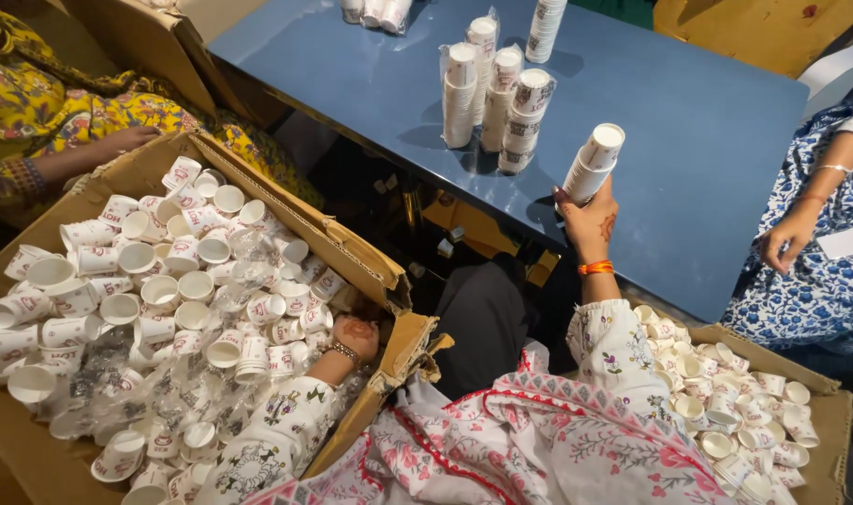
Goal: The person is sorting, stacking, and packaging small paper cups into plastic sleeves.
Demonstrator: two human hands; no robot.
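We see the blue table (688, 168) ahead, its near edge bare. Our left hand (356, 337) lies palm-up in the cardboard box (351, 252) of loose cups, fingers loosely open. Our right hand (590, 220) rises, gripping a cup stack (594, 161) over the table.

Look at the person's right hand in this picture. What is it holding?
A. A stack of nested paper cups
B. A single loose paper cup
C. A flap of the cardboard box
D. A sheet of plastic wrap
A: the right hand grips a stack of nested paper cups, tilted over the blue table.
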